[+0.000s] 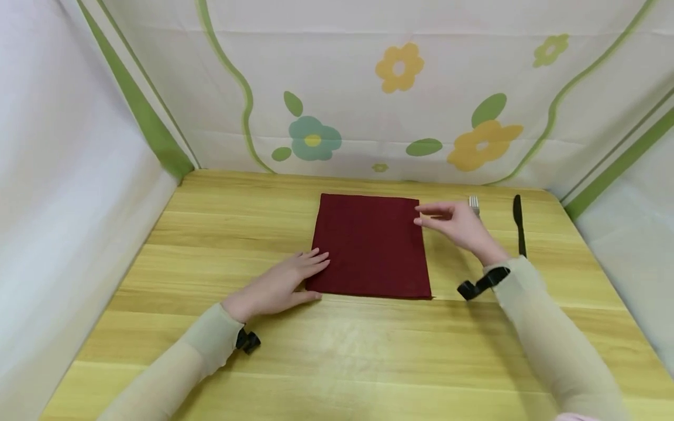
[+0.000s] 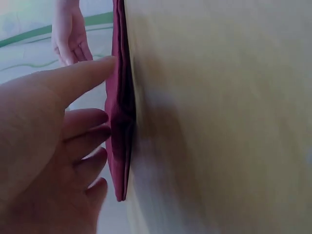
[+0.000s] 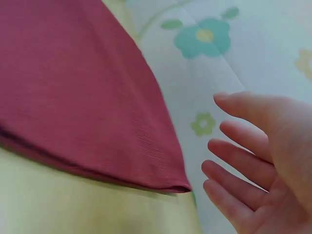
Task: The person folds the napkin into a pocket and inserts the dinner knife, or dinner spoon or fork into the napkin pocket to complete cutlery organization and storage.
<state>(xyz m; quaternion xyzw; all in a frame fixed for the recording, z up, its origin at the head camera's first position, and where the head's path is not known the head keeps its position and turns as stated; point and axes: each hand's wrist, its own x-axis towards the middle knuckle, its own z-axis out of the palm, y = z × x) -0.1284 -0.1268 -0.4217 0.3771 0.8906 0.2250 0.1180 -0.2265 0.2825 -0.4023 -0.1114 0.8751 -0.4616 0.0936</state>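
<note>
A dark red cloth napkin (image 1: pixel 371 248), folded into a square of several layers, lies flat on the wooden table. My left hand (image 1: pixel 286 283) is at its near left corner, the extended fingers resting on the cloth's left edge. In the left wrist view the thumb of the left hand (image 2: pixel 44 117) reaches to the layered edge of the napkin (image 2: pixel 119 107). My right hand (image 1: pixel 458 225) hovers by the far right corner, thumb and fingers apart. The right wrist view shows a gap between the right hand (image 3: pixel 258 161) and the napkin's corner (image 3: pixel 165 170).
A fork (image 1: pixel 474 204), partly hidden behind my right hand, lies to the right of the napkin. Farther right is a black knife (image 1: pixel 519 225), its lower end by my sleeve. A white flowered curtain (image 1: pixel 358 76) hangs along the table's (image 1: pixel 237 222) far edge.
</note>
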